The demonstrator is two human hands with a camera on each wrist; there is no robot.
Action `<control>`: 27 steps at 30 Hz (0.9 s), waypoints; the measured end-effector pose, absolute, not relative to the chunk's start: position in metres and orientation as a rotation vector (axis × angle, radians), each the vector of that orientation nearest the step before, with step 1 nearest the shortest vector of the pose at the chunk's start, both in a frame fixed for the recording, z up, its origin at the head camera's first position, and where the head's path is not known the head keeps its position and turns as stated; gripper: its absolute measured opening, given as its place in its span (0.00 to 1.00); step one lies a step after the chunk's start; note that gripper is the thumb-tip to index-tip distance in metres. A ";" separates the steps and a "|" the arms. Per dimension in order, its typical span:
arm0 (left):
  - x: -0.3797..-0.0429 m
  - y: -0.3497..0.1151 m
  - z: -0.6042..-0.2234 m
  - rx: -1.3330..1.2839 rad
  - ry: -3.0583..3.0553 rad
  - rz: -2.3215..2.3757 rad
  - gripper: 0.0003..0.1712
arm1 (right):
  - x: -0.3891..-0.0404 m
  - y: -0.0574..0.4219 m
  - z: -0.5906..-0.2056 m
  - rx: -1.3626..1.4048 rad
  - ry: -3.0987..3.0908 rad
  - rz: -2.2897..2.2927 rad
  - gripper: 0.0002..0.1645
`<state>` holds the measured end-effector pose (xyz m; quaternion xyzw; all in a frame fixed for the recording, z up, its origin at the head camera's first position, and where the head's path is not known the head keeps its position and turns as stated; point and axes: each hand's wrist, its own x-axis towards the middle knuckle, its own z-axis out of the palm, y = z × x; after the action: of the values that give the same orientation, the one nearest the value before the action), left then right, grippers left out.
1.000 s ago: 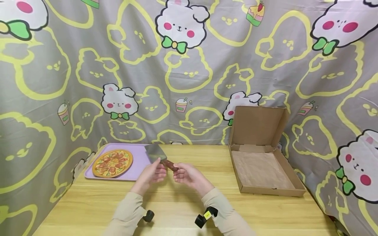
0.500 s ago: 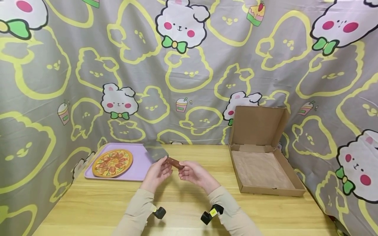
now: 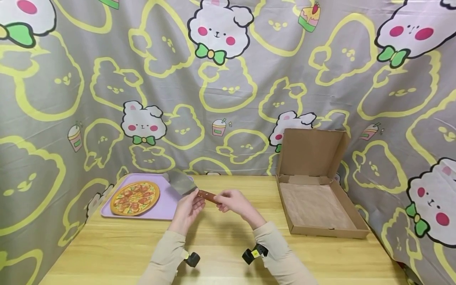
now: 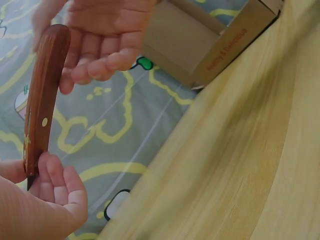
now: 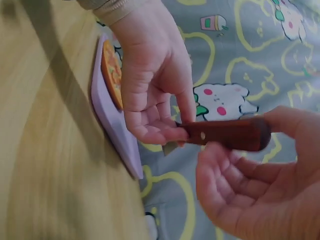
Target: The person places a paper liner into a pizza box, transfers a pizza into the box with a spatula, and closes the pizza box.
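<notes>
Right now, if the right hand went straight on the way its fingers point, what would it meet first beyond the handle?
Probably the left hand, which holds the blade end of the spatula handle, though depth is hard to judge.

There's a wide lane up the tabletop (image 3: 221, 253), front edge to back, between the tray (image 3: 165, 204) at the far left corner and the box (image 3: 320, 231) by the right edge, its lid (image 3: 313, 152) standing tall; midway, left hand (image 3: 189, 208), right hand (image 3: 236, 204) and spatula (image 3: 182, 184) block the air, curtain (image 3: 242, 118) walling the back!
</notes>
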<state>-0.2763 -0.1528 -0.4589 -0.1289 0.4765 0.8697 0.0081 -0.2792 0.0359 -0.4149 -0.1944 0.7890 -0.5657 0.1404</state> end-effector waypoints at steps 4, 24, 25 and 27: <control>-0.274 -0.151 -0.458 -0.390 1.534 2.728 0.10 | -0.275 0.022 -0.411 -0.618 2.671 -1.343 0.16; -0.268 -0.136 -0.452 -0.416 1.613 2.757 0.09 | -0.271 -0.021 -0.407 -0.623 3.383 -0.365 0.09; -0.268 -0.136 -0.452 -0.413 1.612 2.763 0.09 | -0.271 -0.021 -0.407 -0.619 3.389 -0.350 0.09; -0.268 -0.136 -0.452 -0.408 1.612 2.766 0.10 | -0.273 -0.020 -0.409 -0.617 3.398 -0.340 0.11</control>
<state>-0.2684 -0.1358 -0.4521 -0.1262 0.4989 0.8563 -0.0429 -0.2728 -0.0204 -0.4086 -0.1754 0.9660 -0.0967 -0.1634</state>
